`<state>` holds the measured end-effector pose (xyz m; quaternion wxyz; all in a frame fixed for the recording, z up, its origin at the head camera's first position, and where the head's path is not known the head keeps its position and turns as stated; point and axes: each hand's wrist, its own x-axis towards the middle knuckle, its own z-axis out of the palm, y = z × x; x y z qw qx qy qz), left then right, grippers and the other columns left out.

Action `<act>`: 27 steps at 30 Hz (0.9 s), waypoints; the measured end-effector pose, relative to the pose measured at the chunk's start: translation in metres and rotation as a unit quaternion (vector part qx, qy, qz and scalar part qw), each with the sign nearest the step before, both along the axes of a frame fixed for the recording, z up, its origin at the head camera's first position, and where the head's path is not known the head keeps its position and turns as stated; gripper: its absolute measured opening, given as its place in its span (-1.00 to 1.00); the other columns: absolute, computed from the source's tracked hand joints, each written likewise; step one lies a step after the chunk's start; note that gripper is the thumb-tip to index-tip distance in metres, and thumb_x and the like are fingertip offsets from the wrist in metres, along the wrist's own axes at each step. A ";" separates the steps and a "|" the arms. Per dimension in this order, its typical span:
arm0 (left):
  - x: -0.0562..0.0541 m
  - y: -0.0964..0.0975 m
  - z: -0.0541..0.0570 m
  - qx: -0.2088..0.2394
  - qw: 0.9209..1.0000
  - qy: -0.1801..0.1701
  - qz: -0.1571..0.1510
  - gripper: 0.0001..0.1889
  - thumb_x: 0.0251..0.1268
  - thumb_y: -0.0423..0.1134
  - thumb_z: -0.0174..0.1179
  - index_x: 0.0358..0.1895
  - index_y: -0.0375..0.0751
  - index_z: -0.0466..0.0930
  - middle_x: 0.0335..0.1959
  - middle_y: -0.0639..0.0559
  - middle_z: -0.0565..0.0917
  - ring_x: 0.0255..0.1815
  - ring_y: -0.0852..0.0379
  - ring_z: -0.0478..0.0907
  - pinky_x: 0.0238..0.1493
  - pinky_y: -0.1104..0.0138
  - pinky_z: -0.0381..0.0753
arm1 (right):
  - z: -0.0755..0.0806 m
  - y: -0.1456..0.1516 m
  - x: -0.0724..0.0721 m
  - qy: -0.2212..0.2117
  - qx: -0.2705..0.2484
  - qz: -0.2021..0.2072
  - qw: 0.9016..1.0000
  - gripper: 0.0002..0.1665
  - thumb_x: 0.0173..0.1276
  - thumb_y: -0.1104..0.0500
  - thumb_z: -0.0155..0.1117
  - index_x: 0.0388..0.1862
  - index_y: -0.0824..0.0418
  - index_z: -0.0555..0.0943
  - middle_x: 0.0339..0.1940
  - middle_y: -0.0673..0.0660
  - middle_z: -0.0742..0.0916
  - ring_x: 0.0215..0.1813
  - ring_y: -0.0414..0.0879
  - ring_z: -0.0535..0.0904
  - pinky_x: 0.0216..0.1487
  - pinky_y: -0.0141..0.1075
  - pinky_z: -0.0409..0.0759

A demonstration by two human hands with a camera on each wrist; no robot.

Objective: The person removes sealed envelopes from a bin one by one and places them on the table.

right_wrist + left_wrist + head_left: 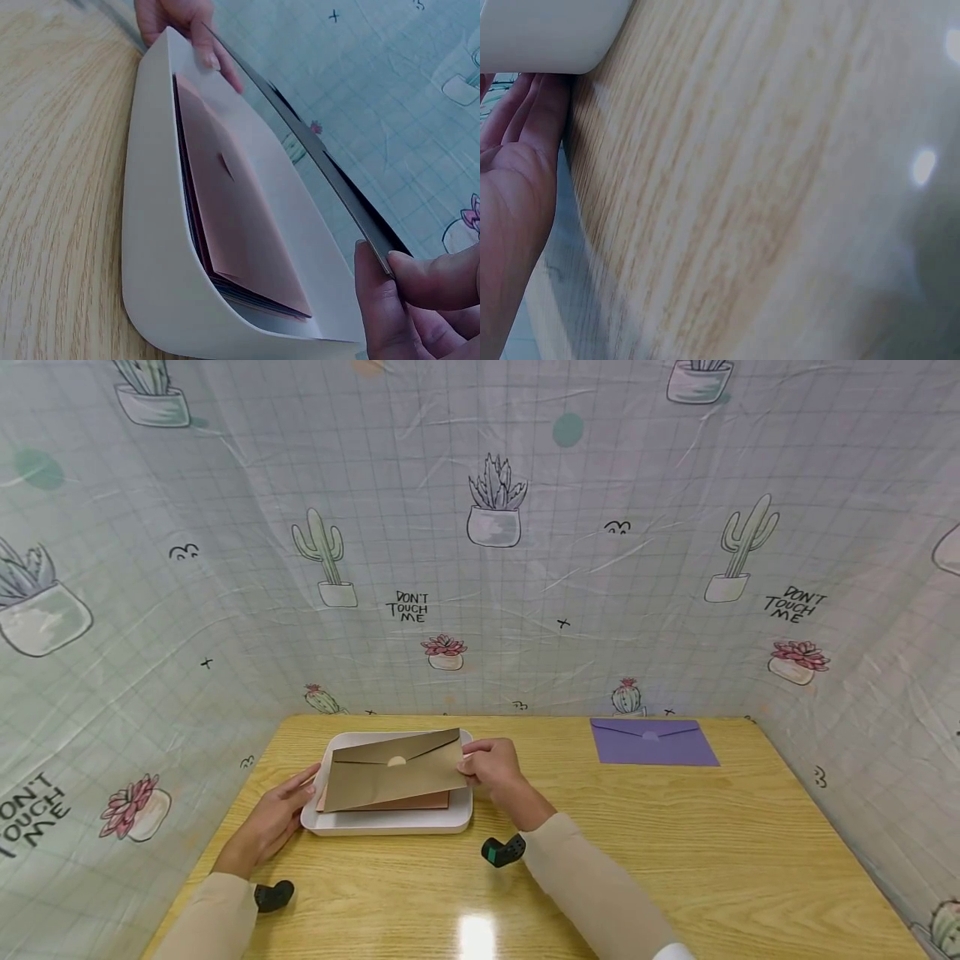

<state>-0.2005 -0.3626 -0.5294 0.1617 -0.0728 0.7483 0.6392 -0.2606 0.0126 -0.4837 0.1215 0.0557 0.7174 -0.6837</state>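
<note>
A gold-brown envelope (420,781) is pinched at its right end between the thumb and fingers of my right hand (497,768). It is tilted above a white tray (375,828). Inside the tray lies a stack of envelopes, a pink envelope (232,195) on top and darker edges below. My left hand (273,814) holds the tray's left end, with a digit over the rim in the right wrist view. In the left wrist view the fingertips of that hand are hidden behind the tray's wall.
A purple envelope (654,747) lies flat at the back right of the wooden table (675,843). A cloth backdrop (562,568) with printed cacti hangs behind the table and along both sides. Each wrist carries a black camera mount (502,850).
</note>
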 end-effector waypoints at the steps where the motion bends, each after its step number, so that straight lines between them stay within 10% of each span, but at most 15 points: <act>1: 0.000 0.000 0.000 -0.003 1.000 0.000 -0.001 -0.35 0.78 -0.13 -0.19 0.74 0.04 -0.19 0.77 -0.16 -0.25 0.76 -0.22 -0.17 0.52 0.34 0.38 | 0.000 0.001 -0.001 -0.001 0.000 -0.001 1.000 -0.71 0.27 0.45 0.40 -0.01 0.40 0.74 -0.17 0.27 0.78 -0.42 -0.12 0.62 -0.39 -0.37 0.67; 8: -0.004 -0.001 0.000 0.003 1.000 -0.009 0.009 -0.36 0.77 -0.15 -0.20 0.74 0.07 -0.20 0.76 -0.21 -0.24 0.76 -0.26 -0.20 0.67 -0.06 0.01 | 0.000 0.006 -0.005 0.006 0.006 -0.001 1.000 -0.71 0.29 0.44 0.40 0.00 0.40 0.74 -0.09 0.30 0.79 -0.41 -0.12 0.61 -0.34 -0.32 0.69; 27: -0.010 -0.002 0.000 0.005 1.000 -0.017 0.016 -0.37 0.78 -0.16 -0.23 0.74 0.08 -0.21 0.76 -0.18 -0.31 0.77 -0.25 -0.27 0.70 -0.09 -0.06 | 0.003 0.025 -0.018 -0.002 0.008 -0.023 1.000 -0.72 0.28 0.43 0.41 -0.01 0.38 0.75 -0.24 0.22 0.77 -0.50 -0.13 0.56 -0.38 -0.29 0.67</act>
